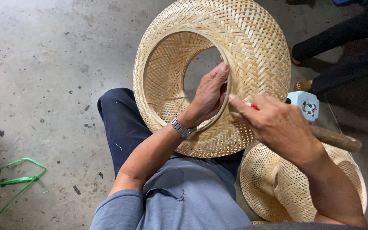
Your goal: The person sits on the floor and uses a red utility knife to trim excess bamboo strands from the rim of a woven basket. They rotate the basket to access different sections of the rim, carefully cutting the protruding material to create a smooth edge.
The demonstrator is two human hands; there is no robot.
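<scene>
Basket: one large round pale woven bamboo basket [235, 55] stood tilted on the person's lap, its open hoop facing up.
Left hand: the left hand [209, 96] reached inside the hoop, fingers curled around the rim.
Right hand: the right hand [277, 125] was closed on a red-tipped tool [252, 106] pressed against the rim's outer edge.
Count: a second, smaller woven basket [277, 183] lay on the floor at the right.
Open room: bare grey concrete floor [56, 64] spread to the left, one green strap loop [20, 174] near its edge.
</scene>
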